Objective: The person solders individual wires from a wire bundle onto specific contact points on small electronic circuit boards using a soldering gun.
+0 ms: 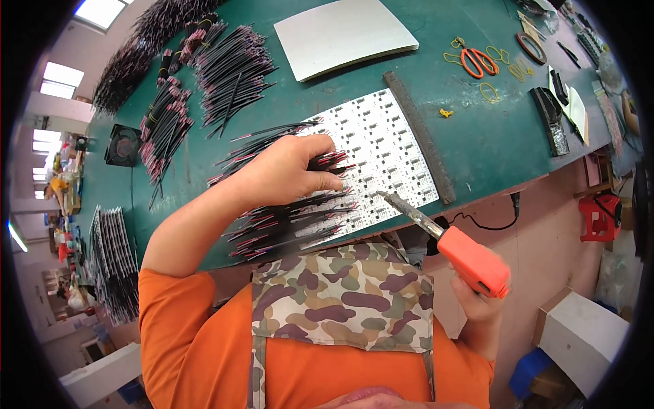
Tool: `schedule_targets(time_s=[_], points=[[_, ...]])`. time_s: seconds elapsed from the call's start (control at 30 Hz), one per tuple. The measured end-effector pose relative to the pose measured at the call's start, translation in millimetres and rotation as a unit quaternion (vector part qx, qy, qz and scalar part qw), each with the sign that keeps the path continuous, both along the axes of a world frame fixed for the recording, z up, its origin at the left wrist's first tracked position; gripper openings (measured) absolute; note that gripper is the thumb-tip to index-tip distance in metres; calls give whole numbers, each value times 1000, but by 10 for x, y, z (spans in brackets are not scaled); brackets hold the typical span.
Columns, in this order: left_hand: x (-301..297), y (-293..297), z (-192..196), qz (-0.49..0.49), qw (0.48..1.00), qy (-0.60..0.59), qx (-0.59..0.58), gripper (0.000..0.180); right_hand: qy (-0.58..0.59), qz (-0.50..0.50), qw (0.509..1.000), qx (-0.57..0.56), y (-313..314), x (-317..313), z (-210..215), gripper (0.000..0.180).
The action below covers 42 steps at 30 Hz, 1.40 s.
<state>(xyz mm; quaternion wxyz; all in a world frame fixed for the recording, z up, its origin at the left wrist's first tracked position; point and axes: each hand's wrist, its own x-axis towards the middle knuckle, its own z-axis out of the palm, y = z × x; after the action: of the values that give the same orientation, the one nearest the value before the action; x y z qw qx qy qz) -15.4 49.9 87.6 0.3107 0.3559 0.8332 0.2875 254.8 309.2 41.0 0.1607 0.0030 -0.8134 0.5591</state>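
A white circuit board panel (385, 140), covered in rows of small dark parts, lies on the green table. Over its left part my left hand (293, 167) is closed, thumb and forefinger pinching black wires (325, 162) with red ends. More black and red wires (286, 221) rest across the panel's left side, above and below that hand. My right hand (477, 300) grips an orange-red soldering gun (473, 259) at the table's front edge. The metal tip of the gun points left and sits over the lower part of the panel; whether it touches cannot be told.
A dark bar (419, 136) lies along the panel's right edge. Behind stands a white board stack (346, 34). Wire bundles (235, 71) and a small black fan (123, 145) are at left. Orange-handled scissors (479, 63), a tape roll (531, 48) and a black stapler-like tool (549, 121) lie right.
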Motion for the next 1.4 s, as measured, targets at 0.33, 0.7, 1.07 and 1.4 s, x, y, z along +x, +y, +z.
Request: schedule_targets(time_s=[0.33, 0.7, 1.07, 1.4], points=[[67, -33, 62, 26, 999, -17, 43, 28, 19, -6, 998, 55, 19, 82, -36, 45], [450, -134, -181, -131, 980, 102, 107, 21, -15, 1, 1000, 27, 15, 104, -20, 46], [742, -123, -449, -189, 957, 218, 25, 21, -74, -13, 997, 15, -128, 34, 64, 23], [818, -128, -531, -183, 948, 258, 38, 19, -63, 29, 997, 26, -111, 6, 14, 29]])
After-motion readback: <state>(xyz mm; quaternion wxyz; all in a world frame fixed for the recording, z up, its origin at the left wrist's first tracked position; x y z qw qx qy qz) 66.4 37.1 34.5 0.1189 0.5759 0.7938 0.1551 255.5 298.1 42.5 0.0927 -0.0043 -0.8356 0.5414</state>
